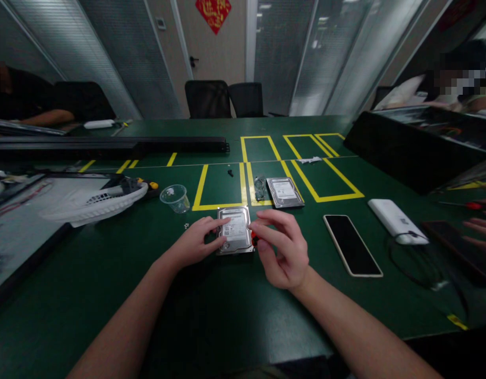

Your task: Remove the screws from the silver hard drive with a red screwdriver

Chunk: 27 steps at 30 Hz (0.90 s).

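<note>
A hard drive (237, 223) with a white label lies on the green table in front of me. My left hand (201, 239) holds it at its left side, thumb and index finger reaching over the label. At the drive's right edge, my right hand (282, 245) is closed on a small red and black screwdriver (254, 239), mostly hidden by the fingers; its tip does not show clearly. Left of the drive are several tiny screws (186, 226) and a clear plastic cup (175, 199). A second hard drive (284, 192) lies behind my right hand.
A phone (352, 245), a white power bank (397, 221) with a cable and a black computer case (416, 150) stand right. Left are a white plastic frame (97, 205) and a long black bar (148, 145). Another person's hand (482, 226) is at the right edge.
</note>
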### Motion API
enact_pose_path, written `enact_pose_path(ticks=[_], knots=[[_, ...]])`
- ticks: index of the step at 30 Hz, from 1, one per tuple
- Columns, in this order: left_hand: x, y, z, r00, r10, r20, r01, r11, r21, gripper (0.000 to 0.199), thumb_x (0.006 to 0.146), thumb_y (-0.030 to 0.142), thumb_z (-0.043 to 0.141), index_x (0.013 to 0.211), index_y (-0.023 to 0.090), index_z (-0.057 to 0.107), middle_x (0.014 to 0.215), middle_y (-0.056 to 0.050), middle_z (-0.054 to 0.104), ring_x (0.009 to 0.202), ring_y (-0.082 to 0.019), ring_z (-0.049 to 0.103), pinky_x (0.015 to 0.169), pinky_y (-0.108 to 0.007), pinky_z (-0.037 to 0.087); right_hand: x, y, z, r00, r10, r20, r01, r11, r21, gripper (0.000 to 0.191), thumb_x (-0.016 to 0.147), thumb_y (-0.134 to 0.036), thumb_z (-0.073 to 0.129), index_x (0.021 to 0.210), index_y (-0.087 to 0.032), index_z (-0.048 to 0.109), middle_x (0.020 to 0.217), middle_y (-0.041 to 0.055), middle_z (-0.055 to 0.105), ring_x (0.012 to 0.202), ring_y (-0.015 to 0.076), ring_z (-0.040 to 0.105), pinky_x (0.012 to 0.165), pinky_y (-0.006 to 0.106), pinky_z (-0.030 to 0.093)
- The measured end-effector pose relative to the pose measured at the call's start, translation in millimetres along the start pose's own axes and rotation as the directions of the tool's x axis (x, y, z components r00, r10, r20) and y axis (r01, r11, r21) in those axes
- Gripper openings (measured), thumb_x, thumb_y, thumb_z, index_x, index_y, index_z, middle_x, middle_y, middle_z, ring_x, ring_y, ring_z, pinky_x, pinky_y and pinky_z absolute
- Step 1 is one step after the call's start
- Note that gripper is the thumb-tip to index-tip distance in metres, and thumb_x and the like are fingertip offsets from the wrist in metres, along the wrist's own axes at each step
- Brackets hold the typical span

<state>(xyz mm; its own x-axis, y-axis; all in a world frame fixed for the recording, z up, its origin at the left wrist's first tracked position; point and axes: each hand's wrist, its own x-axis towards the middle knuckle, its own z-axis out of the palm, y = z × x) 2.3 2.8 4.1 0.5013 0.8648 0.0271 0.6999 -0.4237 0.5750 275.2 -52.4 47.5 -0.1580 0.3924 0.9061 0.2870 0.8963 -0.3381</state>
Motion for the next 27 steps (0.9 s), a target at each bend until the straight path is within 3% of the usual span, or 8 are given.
enact_pose_path(ticks=[5, 11, 20, 27], knots=[[0.1, -1.0, 0.6, 1.0, -0.009, 0.009, 0.009, 1.0, -0.009, 0.062, 0.108, 0.054, 0.059, 0.165, 0.03, 0.056, 0.117, -0.009, 0.062, 0.105, -0.025, 0.058, 0.094, -0.04, 0.047, -2.0, 1.7, -1.6, 1.0, 0.007, 0.021, -0.008, 1.0, 0.018, 0.052, 0.098, -0.004, 0.054, 0.146, -0.019, 0.07, 0.141, 0.0157, 0.064, 0.115, 0.024, 0.071, 0.096, 0.044, 0.068], [0.5, 1.2, -0.2, 1.0, -0.02, 0.011, 0.02, 1.0, -0.007, 0.063, 0.107, 0.053, 0.06, 0.166, 0.031, 0.055, 0.116, -0.009, 0.063, 0.103, -0.025, 0.058, 0.093, -0.04, 0.048, -4.0, 4.7, 0.2, 1.0, 0.016, 0.021, -0.016, 1.0, 0.005, 0.056, 0.102, -0.006, 0.05, 0.151, -0.028, 0.067, 0.139, 0.0124, 0.07, 0.111, 0.025, 0.072, 0.092, 0.047, 0.067], [0.5, -1.3, 1.1, 1.0, -0.013, 0.006, 0.013, 1.0, -0.01, 0.063, 0.107, 0.053, 0.062, 0.166, 0.032, 0.054, 0.116, -0.008, 0.065, 0.102, -0.025, 0.059, 0.091, -0.038, 0.048, 3.1, 3.8, -0.5, 0.998, -0.022, 0.06, 0.021, 0.999, 0.025, 0.054, 0.101, -0.007, 0.051, 0.15, -0.025, 0.065, 0.127, 0.0125, 0.076, 0.109, 0.0264, 0.073, 0.089, 0.048, 0.063], [0.3, 0.4, 0.3, 1.0, -0.022, 0.01, 0.022, 1.0, -0.016, 0.062, 0.107, 0.054, 0.061, 0.164, 0.029, 0.057, 0.116, -0.009, 0.064, 0.103, -0.026, 0.059, 0.093, -0.04, 0.047, 4.4, 3.8, 1.5, 0.999, -0.01, 0.05, 0.009, 1.0, 0.026, 0.05, 0.098, -0.008, 0.057, 0.145, -0.022, 0.066, 0.119, 0.0115, 0.071, 0.105, 0.0252, 0.071, 0.087, 0.045, 0.064]])
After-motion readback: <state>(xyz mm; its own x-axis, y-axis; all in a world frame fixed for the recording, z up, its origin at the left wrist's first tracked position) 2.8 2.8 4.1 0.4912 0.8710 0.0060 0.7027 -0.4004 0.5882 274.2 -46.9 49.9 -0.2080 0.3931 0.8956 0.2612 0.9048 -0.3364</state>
